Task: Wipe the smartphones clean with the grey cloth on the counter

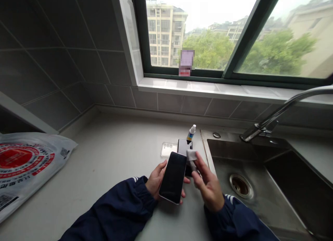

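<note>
My left hand (156, 180) is closed round a smartphone (173, 178), whose dark screen faces up. Its fingertips show along the phone's right edge. To the right of the phone, my right hand (210, 187) pinches a small grey-white cloth (191, 155), slightly blurred and apart from the screen. Behind them on the counter lies another dark, shiny phone-like slab (183, 146), partly covered by the phone and the cloth. A clear phone case (168, 149) lies left of it. Just beyond stands a small white spray bottle (191, 132) with a blue and yellow label.
A steel sink (218, 161) with a curved faucet (275, 112) is at the right. On the left, a white plastic bag (52, 154) with red print lies on the pale counter (111, 143). A windowsill (203, 87) and tiled wall run along the back.
</note>
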A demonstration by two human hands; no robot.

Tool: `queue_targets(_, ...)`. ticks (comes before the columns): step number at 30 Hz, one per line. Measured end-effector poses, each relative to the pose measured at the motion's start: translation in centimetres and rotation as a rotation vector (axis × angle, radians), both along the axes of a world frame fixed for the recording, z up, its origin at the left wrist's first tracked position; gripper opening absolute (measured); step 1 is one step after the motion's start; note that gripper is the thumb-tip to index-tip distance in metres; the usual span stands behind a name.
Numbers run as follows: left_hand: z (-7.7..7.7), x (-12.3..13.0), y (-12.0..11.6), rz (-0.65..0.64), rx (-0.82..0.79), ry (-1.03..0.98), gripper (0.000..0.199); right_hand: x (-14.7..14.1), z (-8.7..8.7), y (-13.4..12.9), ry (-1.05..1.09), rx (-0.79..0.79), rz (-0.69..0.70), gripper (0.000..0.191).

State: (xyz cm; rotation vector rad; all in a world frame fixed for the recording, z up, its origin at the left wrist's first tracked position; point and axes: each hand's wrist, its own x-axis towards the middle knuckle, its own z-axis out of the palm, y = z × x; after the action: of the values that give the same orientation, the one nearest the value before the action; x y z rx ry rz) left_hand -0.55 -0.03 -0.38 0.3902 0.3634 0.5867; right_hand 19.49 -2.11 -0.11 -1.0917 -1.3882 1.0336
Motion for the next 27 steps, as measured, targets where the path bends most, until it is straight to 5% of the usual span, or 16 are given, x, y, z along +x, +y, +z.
queue_targets(3, 0.4, 0.3, -0.2, 0.153, -0.067, -0.003, 0.064, -0.9, -0.1, -0.9, -0.599, 0.401, 0.276, 0.069)
queue_targets(5, 0.6, 0.4, -0.2, 0.226, -0.101, -0.008, 0.062, -1.0, -0.2, -1.1, -0.760, 0.522, 0.317, 0.069)
queue_targets(11, 0.7, 0.1, -0.1, 0.038, -0.084, -0.006, 0.072, -0.7, -0.8, -0.8, -0.728, 0.595, 0.172, 0.058)
queue_targets(21, -0.6, -0.1, 0.1, -0.125, -0.005, -0.033, 0.076, 0.0, -0.6, 0.4, -0.969, 0.579, 0.159, 0.054)
queue_targets(23, -0.5, 0.0, 0.0, -0.109, 0.004, -0.046, 0.074, -0.2, -0.2, 0.1, -0.987, 0.587, 0.178, 0.054)
queue_targets(27, -0.1, 0.3, 0.0, 0.120, -0.028, -0.053, 0.062, -1.4, 1.0, -1.3, -1.026, 0.601, 0.409, 0.055)
